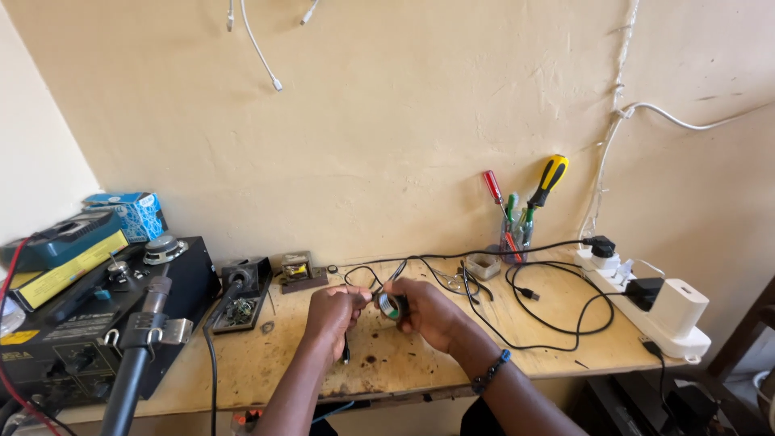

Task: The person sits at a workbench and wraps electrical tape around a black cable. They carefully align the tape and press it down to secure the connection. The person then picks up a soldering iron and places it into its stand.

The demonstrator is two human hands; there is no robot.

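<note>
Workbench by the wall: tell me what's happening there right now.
A person sits at a wooden workbench with both hands together over its middle. The right hand holds a small roll of tape, and the left hand pinches at it, with a thin black cable running right to a white power strip. A soldering station sits at the left, and a cup of screwdrivers stands by the wall.

both forearms are bare, no sleeves showing. the right hand [432, 313] has a dark beaded bracelet [491, 373] with one blue bead on its wrist; the left hand [333, 311] wears no band or ring.
</note>
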